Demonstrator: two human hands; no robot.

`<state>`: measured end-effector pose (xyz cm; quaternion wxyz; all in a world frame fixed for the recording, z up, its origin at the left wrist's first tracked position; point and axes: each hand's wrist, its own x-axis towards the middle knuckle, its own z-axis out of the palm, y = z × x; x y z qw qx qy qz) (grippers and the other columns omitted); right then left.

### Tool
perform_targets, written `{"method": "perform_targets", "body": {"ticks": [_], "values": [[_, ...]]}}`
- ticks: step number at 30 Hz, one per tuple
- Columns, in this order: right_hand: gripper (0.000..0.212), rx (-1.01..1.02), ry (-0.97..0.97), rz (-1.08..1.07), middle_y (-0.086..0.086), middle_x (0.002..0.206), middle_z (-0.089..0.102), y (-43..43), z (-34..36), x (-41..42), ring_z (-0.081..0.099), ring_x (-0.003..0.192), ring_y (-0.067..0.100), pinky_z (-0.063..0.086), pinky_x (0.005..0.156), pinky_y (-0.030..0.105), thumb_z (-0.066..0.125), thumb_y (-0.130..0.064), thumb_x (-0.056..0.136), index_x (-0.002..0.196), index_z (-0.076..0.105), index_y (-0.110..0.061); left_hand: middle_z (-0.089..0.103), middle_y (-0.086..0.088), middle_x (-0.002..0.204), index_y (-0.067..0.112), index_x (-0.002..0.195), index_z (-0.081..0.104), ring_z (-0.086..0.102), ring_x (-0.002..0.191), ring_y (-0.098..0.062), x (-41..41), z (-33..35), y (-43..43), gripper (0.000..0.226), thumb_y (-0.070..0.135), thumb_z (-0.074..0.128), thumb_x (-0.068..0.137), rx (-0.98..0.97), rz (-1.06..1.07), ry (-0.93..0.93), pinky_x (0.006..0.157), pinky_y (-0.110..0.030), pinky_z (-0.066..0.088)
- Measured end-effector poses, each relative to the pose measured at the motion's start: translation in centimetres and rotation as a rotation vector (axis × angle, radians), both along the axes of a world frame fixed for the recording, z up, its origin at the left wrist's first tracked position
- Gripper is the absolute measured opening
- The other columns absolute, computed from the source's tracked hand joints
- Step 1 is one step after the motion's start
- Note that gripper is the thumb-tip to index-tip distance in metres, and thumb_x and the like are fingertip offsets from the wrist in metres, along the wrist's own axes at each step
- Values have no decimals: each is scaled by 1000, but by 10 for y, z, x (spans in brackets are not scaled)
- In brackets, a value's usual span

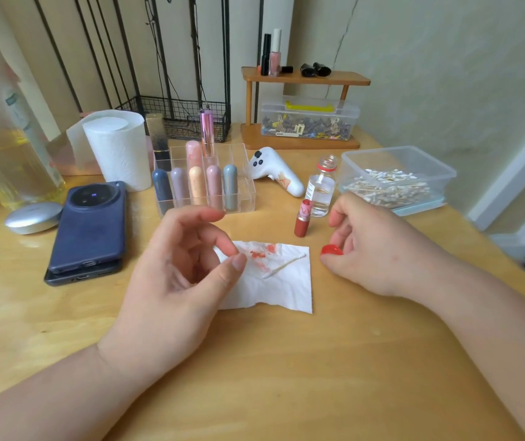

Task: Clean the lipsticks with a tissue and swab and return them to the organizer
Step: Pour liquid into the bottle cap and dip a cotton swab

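A white tissue (281,286) smeared with red marks lies flat on the wooden table, and a cotton swab (283,265) rests on it. An uncapped red lipstick (302,219) stands upright just behind the tissue. My right hand (379,249) pinches a small red cap (331,250) at the tissue's right edge. My left hand (178,268) hovers over the tissue's left part, fingers loosely curled and holding nothing. The clear organizer (242,198) stands behind with several capped lipsticks in it.
An open small glass bottle (321,189) stands beside the lipstick. A plastic box of swabs (394,181) is at the right. A white handheld device (275,176), a tissue roll (117,148), stacked phones (90,230) and a silver case (33,217) are also on the table.
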<state>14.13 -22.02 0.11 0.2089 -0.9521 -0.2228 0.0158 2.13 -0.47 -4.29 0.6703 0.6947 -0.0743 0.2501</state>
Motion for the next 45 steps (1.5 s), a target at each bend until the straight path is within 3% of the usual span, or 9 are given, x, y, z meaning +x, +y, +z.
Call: {"method": "perform_targets", "body": {"ticks": [4,8,13,18,24,31,36,41,45], "values": [[42,-51,-94,29,-21,86,57,-1,6,-5,56,76,-1,50,69,29,80,-41,74,96,45,-36,63,-5,87,22,116,56,45,72,-45,0,0,0,41,30,71,78,2,12,-5,52,-35,42],[26,-70,-192,285,-39,78,52,12,14,-17,51,68,-3,31,57,16,73,-25,83,99,54,-32,63,-5,86,22,113,58,45,69,-43,-1,1,0,39,30,71,78,-13,25,-9,51,-30,42],[24,-307,-292,547,-12,95,61,36,0,-12,58,91,22,50,71,40,58,-13,88,107,52,-27,62,-9,84,19,109,59,45,60,-32,-2,3,3,29,15,73,84,-39,82,-32,54,-29,43],[41,-326,-372,592,-7,89,58,45,-5,-6,57,89,21,51,68,41,56,-8,88,117,41,-34,66,0,79,22,97,61,50,55,-14,1,10,19,23,3,64,84,-24,334,25,55,-23,43],[44,-129,-356,588,-2,92,62,37,-8,-2,59,90,22,52,72,42,59,-15,89,126,47,-35,61,0,73,30,91,61,53,58,-13,10,13,37,14,30,70,81,296,545,454,55,-29,37],[16,63,-476,544,-7,84,66,18,3,-1,58,87,16,52,75,38,67,-6,84,95,71,-17,59,20,112,39,138,48,59,87,-8,20,5,35,61,50,72,83,725,444,499,80,-31,52],[26,248,-241,271,-15,85,65,-26,19,1,59,87,1,44,77,13,70,-9,88,84,66,-34,62,20,100,40,120,61,57,76,-4,26,3,34,28,42,65,92,806,443,509,71,-30,51],[17,463,107,121,-18,62,63,-55,9,11,55,55,-1,40,56,11,59,-10,97,89,69,-21,66,22,79,34,99,70,59,72,-5,22,7,34,12,36,74,88,567,479,392,57,-8,41],[23,548,361,45,-6,53,36,-56,-10,21,27,49,13,20,49,29,48,-11,103,84,62,-13,73,13,81,32,96,73,67,74,-6,12,15,19,20,35,80,77,363,301,216,72,-7,47]]}}
